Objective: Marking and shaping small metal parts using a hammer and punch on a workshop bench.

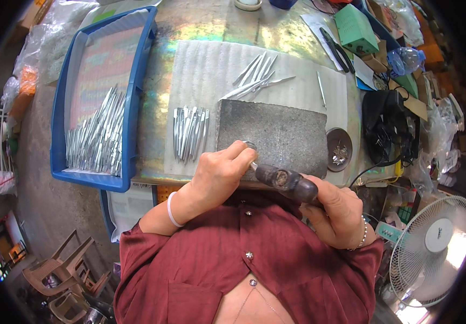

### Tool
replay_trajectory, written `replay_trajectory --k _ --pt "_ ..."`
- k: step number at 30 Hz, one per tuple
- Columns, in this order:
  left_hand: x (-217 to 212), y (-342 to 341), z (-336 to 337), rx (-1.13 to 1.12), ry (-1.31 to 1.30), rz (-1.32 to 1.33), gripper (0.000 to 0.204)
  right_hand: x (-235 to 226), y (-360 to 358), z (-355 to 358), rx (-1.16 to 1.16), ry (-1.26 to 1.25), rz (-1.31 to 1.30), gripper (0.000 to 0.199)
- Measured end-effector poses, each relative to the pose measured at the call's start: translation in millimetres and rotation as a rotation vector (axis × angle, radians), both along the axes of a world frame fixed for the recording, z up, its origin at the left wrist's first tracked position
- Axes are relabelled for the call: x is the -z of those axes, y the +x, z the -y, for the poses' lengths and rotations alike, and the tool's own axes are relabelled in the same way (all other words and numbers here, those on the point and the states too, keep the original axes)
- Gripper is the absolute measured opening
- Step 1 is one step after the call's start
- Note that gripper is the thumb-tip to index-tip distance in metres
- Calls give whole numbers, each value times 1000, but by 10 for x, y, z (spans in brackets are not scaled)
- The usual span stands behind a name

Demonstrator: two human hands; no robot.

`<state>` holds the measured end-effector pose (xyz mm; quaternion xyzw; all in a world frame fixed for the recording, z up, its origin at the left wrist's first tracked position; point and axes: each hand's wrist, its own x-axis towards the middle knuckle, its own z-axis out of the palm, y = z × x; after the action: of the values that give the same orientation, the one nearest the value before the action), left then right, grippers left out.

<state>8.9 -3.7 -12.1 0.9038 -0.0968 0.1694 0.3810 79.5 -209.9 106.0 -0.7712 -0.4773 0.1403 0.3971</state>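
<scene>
My left hand (pixel 222 168) is closed in a pinch over the near edge of a grey, rough-topped block (pixel 276 127). A bit of a slim silver metal tool (pixel 253 165) shows at its fingertips; most of it is hidden. My right hand (pixel 338 208) grips a hammer (pixel 282 179), whose dark head is above the block's near edge, close to the left fingers. Right of the block, a round dark dish (pixel 332 139) contains small shiny pins (pixel 340 153). To the left lies a row of slim silver tools (pixel 189 132); more lie loosely (pixel 257 75) beyond the block.
A blue tray (pixel 133 102) with many slim silver tools stands at the left. White foam sheet (pixel 189 65) lies under the block. One thin tool (pixel 321 89), a black bag (pixel 387 124), a green box (pixel 356 28) and a fan (pixel 433 248) are on the right.
</scene>
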Motion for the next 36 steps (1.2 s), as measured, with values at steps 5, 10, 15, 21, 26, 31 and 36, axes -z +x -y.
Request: replay_trajectory --k 5,10,15,21,26,31,36 --pt "14 19 -20 32 -3 5 17 25 51 -107 30 -1 -16 43" --pt "19 19 -42 81 11 -37 17 245 173 -418 -74 183 -51 28" --pt "-123 84 -25 95 -27 -22 19 269 138 -497 -111 186 69 25" --pt "140 33 -78 141 1 26 13 43 62 -281 -1 110 -341 39" --pt "26 45 -101 115 39 14 15 34 42 9 -1 110 -120 42" --pt "9 62 -102 114 3 21 18 -37 1 20 6 50 71 56" --pt "-7 65 -91 99 -11 11 20 -35 -19 39 -35 28 257 55"
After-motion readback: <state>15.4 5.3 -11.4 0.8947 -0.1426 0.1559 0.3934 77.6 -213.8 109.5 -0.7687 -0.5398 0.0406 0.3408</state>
